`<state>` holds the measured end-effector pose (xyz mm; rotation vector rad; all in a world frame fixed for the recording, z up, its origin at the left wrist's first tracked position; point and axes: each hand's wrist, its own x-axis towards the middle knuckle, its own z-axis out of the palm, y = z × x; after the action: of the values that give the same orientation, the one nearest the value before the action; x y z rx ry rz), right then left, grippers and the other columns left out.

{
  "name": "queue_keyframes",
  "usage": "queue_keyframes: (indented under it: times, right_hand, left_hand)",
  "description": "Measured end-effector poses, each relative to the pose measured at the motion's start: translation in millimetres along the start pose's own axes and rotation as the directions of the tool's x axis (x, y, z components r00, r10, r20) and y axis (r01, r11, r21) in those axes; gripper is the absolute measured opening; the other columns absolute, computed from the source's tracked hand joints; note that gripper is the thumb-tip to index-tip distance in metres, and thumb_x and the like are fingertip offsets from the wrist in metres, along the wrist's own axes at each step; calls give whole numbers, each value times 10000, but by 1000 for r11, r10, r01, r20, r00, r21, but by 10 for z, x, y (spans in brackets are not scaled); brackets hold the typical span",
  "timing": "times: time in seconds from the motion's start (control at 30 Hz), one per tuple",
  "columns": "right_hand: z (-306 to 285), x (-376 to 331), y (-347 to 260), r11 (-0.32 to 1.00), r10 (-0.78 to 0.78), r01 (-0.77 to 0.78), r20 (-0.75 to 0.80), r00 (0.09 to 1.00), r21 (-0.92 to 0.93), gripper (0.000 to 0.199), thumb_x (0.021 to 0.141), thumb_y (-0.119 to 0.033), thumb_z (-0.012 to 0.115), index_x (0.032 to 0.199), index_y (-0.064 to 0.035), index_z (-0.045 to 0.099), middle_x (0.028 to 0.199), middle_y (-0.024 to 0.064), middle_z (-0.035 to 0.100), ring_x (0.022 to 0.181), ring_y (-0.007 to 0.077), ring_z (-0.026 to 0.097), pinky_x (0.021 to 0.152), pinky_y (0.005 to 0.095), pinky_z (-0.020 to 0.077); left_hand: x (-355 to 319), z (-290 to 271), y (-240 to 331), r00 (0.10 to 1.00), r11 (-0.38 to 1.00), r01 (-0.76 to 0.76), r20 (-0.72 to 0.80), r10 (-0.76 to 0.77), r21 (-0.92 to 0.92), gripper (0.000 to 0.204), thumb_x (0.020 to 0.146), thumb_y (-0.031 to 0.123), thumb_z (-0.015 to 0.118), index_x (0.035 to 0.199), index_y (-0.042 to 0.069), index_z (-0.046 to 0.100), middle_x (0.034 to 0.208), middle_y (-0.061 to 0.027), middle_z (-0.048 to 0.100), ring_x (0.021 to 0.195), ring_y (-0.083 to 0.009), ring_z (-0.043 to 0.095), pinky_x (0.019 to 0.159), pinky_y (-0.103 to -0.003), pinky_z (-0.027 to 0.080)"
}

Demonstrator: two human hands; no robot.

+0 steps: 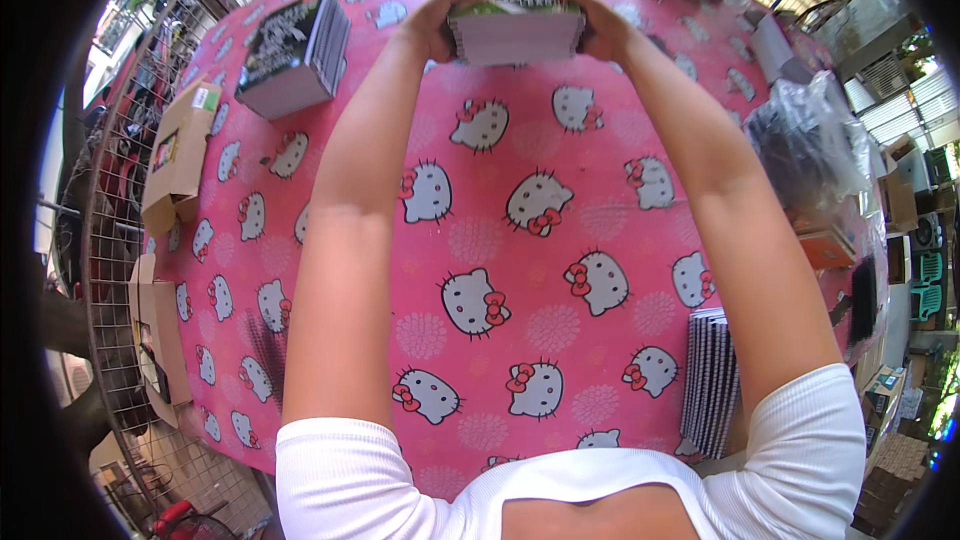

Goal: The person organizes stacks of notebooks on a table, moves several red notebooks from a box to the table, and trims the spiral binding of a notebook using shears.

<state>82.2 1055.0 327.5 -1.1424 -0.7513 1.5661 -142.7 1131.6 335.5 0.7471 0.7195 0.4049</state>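
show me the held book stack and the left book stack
Held book stack point(518, 38), head view: on its pale page edges.
Left book stack point(286, 48), head view: on its dark top cover.

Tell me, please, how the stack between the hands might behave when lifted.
The stack is probably heavy for its size, being thick with packed pages. Its ridged sides suggest separate layers, which might slide apart without the left hand and right hand there. Its blocky shape makes rolling unlikely.

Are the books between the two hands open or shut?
Shut. The books show a printed cover on top, with page edges packed closely beneath it, between the left hand and right hand.
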Motion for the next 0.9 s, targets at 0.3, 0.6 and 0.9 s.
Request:
queue_keyframes:
  times: [0.3, 0.6, 0.9]
  right_hand:
    - [2, -276, -286, 862, -174, -105, -483, 858, -496, 679, 840, -540, 517, 1299, -55, 394, 1167, 102, 522, 990, 197, 525, 820, 359, 419]
    - [-1617, -4026, -34, 549, -317, -126, -345, 883, -826, 737, 859, -616, 358, 1307, -32, 392, 1240, 85, 488, 1080, 173, 487, 956, 302, 354]
    - [-1616, -6002, 1289, 971, 227, -183, -346, 910, 157, 992, 706, -821, 200, 1192, -11, 505, 1042, 95, 624, 947, 195, 601, 827, 318, 472]
  left_hand:
    - [60, -252, 152, 926, 928, 138, -378, 4, 346, 830, 646, 494, 735, 1265, 62, 389, 1255, -150, 422, 1102, -284, 461, 889, -530, 351]
    - [-1283, 457, -804, 952, 893, -140, -189, 240, 427, 957, 628, 598, 689, 1349, 101, 303, 1371, -165, 293, 1257, -308, 293, 994, -530, 219]
    - [-2423, 2616, -3639, 969, 962, 245, -65, -238, 121, 797, 677, 563, 653, 1328, 192, 380, 1362, -97, 285, 1145, -267, 392, 922, -492, 342]
